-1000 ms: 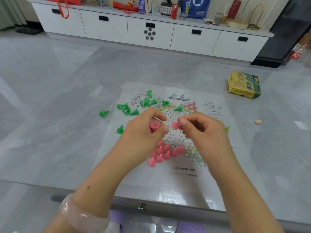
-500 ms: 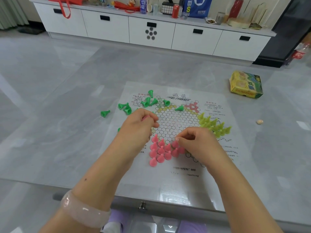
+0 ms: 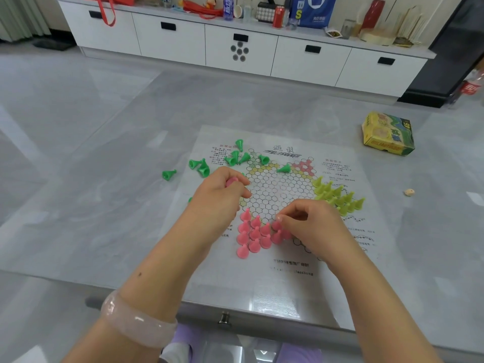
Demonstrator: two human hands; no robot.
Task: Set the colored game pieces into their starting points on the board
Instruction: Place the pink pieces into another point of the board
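A: Two hands are over the paper board [image 3: 275, 273], which lies flat on the grey table [image 3: 104, 205] in the middle of the frame.

B: What is the left hand [image 3: 220, 195] doing?

A: It is curled closed around a pink piece [image 3: 231, 181], of which only a bit shows between thumb and fingers, at the left edge of the hexagon grid. A pale bangle [image 3: 138, 320] sits on that wrist, lower left.

B: And the right hand [image 3: 309, 226]?

A: Its fingertips [image 3: 279, 218] are pinched together on a piece at the right end of the pink cluster [image 3: 254, 235]; the piece itself is mostly hidden, so I cannot tell whether it already rests on the board. The cluster stands upright, packed in the lower point of the star, just below centre.

B: The other colours?

A: The yellow-green pieces [image 3: 337, 196] stand grouped in the star's right point, just above the right hand. The dark green pieces [image 3: 235, 159] are scattered toward the upper left of the board, several tipped on their sides; one [image 3: 169, 175] lies off the paper to the left.

B: Anything else on the table?

A: A yellow-green box [image 3: 387, 134] at the upper right, and a small pale die-like thing [image 3: 409, 192] below it.
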